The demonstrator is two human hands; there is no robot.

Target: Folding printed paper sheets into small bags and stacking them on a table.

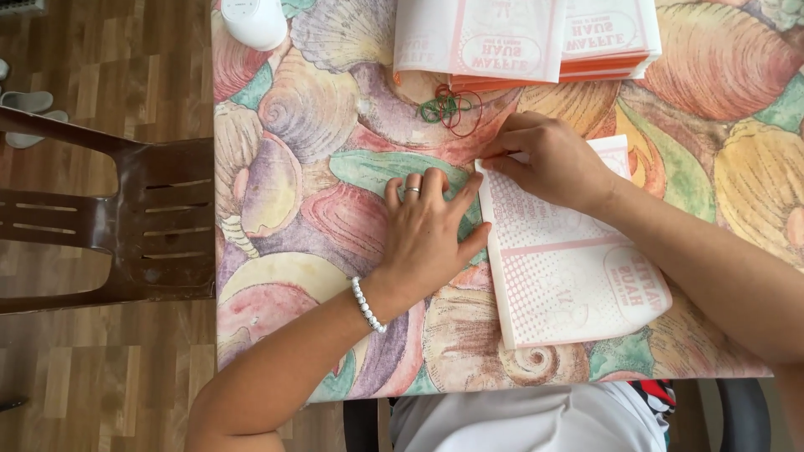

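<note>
A stack of white paper bags with pink print lies on the table in front of me. My right hand rests on its far left corner, fingertips pinching the top sheet's edge. My left hand lies flat on the shell-patterned tablecloth, fingers spread, thumb touching the stack's left edge. It wears a ring and a white bead bracelet.
More stacks of the same bags lie at the far edge. Green and red rubber bands sit just before them. A white round object stands at the far left corner. A brown plastic chair is left of the table.
</note>
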